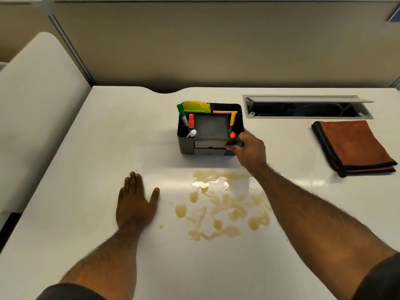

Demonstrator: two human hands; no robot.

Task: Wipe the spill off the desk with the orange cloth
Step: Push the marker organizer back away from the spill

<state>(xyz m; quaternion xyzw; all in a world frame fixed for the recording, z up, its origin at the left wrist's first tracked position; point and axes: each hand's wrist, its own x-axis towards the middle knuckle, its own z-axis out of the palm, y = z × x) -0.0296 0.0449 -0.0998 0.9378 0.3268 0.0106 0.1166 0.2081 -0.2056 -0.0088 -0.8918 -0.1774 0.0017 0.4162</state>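
Note:
A yellowish-brown spill [225, 208] spreads in puddles and smears over the middle of the white desk [86, 148]. The orange cloth [355, 146], folded and edged in black, lies at the right side of the desk, apart from both hands. My right hand [249, 150] grips the front right corner of a black desk organizer [207, 146] just beyond the spill. My left hand [135, 202] rests flat on the desk left of the spill, fingers spread, holding nothing.
The organizer holds several markers, among them a green marker [182, 114] and sticky notes. An open cable hatch [307, 108] is set into the desk behind the cloth. A beige partition wall [216, 50] stands along the far edge.

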